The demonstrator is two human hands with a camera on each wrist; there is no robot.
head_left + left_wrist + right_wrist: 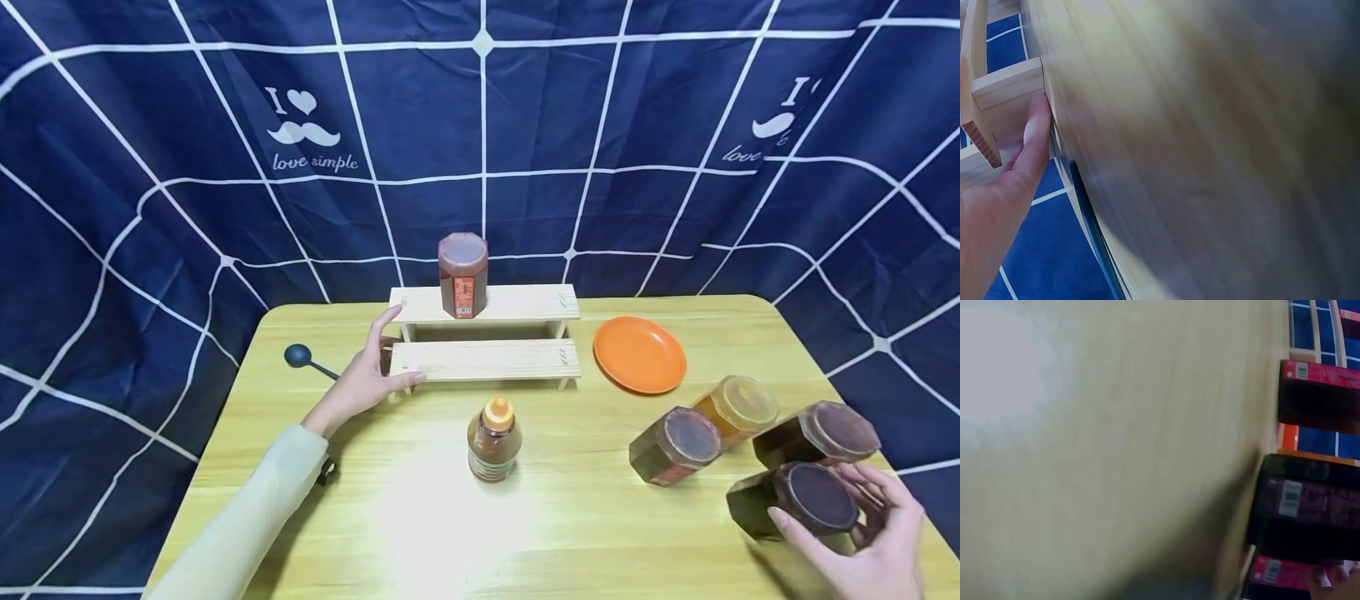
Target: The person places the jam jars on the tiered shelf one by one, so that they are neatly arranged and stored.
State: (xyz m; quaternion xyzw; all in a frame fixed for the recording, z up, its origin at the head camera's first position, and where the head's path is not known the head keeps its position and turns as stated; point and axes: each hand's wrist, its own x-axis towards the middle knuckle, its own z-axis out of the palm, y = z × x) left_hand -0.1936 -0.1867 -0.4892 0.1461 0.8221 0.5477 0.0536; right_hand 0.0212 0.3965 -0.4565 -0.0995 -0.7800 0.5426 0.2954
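My left hand (367, 375) grips the left end of a two-tier pale wooden rack (487, 360), thumb at the lower board's front and forefinger at the upper board. In the left wrist view, a finger reaches beneath a board (1007, 81) of it. My right hand (873, 533) holds a dark hexagonal jar (795, 504) at the front right, thumb on its left side, other fingers partly hidden on its right. The right wrist view has this jar (1310, 506) with a label and barcode. Whether it touches the table cannot be seen. Behind it stands another dark jar (817, 433).
A reddish-brown jar (462, 279) stands on the upper tier. A squeeze bottle (495, 442) with an orange-yellow cap is before the rack. An orange plate (640, 354), a dark jar (675, 446) and an amber jar (737, 408) are rightward. Left lies a black spoon (298, 356).
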